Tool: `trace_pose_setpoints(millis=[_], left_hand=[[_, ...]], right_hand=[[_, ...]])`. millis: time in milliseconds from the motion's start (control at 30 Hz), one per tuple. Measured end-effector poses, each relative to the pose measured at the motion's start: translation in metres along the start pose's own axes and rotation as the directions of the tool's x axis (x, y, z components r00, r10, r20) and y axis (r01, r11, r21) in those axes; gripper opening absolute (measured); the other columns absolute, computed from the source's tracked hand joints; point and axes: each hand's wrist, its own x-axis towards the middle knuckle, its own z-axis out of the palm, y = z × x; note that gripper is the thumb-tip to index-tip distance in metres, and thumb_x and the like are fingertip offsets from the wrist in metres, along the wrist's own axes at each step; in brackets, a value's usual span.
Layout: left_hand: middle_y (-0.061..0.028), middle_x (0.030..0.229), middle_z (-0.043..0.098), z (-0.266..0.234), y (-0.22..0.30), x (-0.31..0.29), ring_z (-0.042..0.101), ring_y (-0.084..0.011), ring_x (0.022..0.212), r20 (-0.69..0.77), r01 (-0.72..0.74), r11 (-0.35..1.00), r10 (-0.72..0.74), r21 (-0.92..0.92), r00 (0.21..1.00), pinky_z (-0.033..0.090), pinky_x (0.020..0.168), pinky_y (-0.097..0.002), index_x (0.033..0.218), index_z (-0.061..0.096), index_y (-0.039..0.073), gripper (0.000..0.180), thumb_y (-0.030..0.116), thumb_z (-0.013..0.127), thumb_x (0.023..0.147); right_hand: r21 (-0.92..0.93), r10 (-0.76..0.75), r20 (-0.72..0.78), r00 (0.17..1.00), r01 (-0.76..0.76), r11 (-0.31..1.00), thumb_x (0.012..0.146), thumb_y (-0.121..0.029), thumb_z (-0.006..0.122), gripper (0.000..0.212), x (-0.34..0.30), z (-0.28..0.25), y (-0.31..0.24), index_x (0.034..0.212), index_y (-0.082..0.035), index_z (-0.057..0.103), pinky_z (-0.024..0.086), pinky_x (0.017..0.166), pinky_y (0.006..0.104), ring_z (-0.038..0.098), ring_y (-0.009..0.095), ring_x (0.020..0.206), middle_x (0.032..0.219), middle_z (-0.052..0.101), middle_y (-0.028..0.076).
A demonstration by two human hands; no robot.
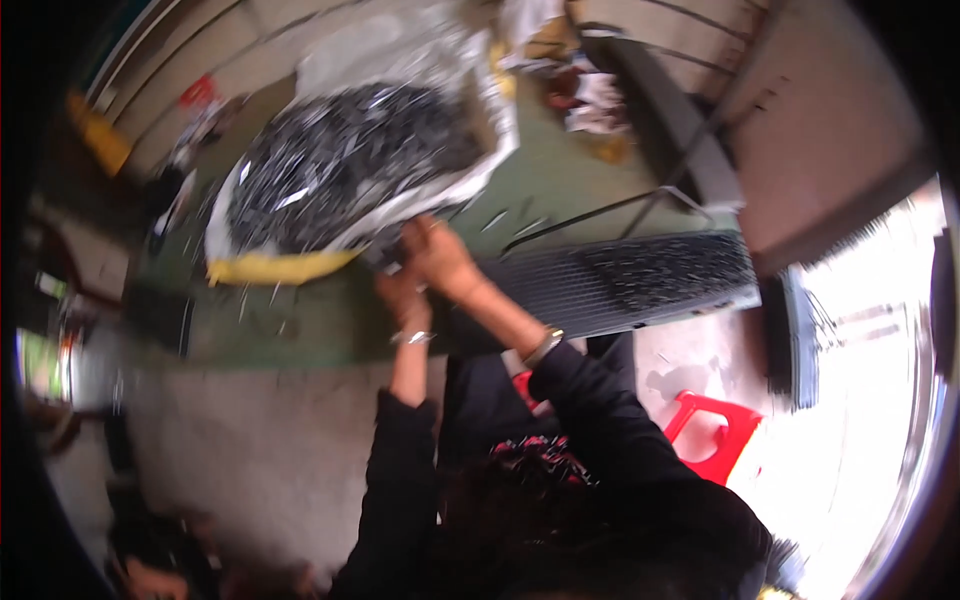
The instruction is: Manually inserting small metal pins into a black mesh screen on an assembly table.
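Heap of small dark metal pieces (350,160) piled on a crinkled silvery-white plastic sheet (400,50), toward eleven o'clock from picture centre, resting on a green table (300,320). Yellow edge (280,267) showing under the sheet's near rim, at about nine o'clock from the hands. Loose bits scattered over the green surface around the pile.

Right hand (437,255) reaching up to the heap's near edge, at its five o'clock side, fingers curled down onto something dark there; blur hides whether anything is actually pinched. Wristwatch (543,345) on that forearm. Left hand (400,295) just below and touching the right, at its seven o'clock, also bunched rather than spread; grip not readable either. Bracelet (411,337) at that wrist. Both sleeves black.

Dark ribbed tray (620,280) at three o'clock from the hands, with small dark pieces gathered on its far right part. Red plastic stool (715,430) at five o'clock, on the pale floor. Grey bench-like board (665,110) at one o'clock, cluttered items beyond the heap at twelve.
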Motion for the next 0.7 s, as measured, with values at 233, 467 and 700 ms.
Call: trace_pose_setpoints(millis=[233, 467, 700], left_hand=[[-0.0085, 0.09, 0.063, 0.002, -0.027, -0.024, 0.056, -0.0149, 0.083, 0.074, -0.083, 0.982, 0.071, 0.167, 0.995, 0.045, 0.074, -0.0295, 0.105, 0.054, 0.002, 0.034, 0.021, 0.071, 0.083], [-0.005, 0.088, 0.064, -0.003, -0.018, -0.026, 0.057, -0.0131, 0.081, 0.104, -0.07, 0.982, 0.052, 0.177, 0.993, 0.046, 0.073, -0.0288, 0.101, 0.058, 0.001, 0.03, 0.018, 0.072, 0.081], [-0.0067, 0.072, 0.058, -0.038, -0.009, 0.031, 0.058, -0.0176, 0.063, 0.081, 0.407, 0.582, -0.503, -0.704, 0.86, 0.052, 0.059, -0.034, 0.079, 0.057, 0.002, 0.01, 0.003, 0.066, 0.08]], right_hand=[[-0.048, 0.094, 0.215, 0.972, -0.085, 0.995, 0.098, -0.041, 0.043, 0.047, -0.008, -0.018, -0.003, 0.099, 0.002, 0.061, 0.046, 0.074, 0.0479, 0.054, 0.05, 0.093, 0.089, 0.059, 0.031], [-0.02, 0.022, 0.245, 0.969, -0.018, 1.0, 0.098, -0.041, 0.044, 0.047, -0.006, -0.035, 0.007, 0.096, 0.002, 0.062, 0.047, 0.072, 0.0443, 0.061, 0.046, 0.086, 0.084, 0.062, 0.028], [-0.216, 0.102, 0.293, 0.951, -0.038, 0.976, 0.094, -0.026, 0.056, 0.031, -0.006, -0.047, -0.011, 0.104, 0.002, 0.064, 0.051, 0.065, 0.0303, 0.068, 0.021, 0.075, 0.081, 0.067, 0.014]])
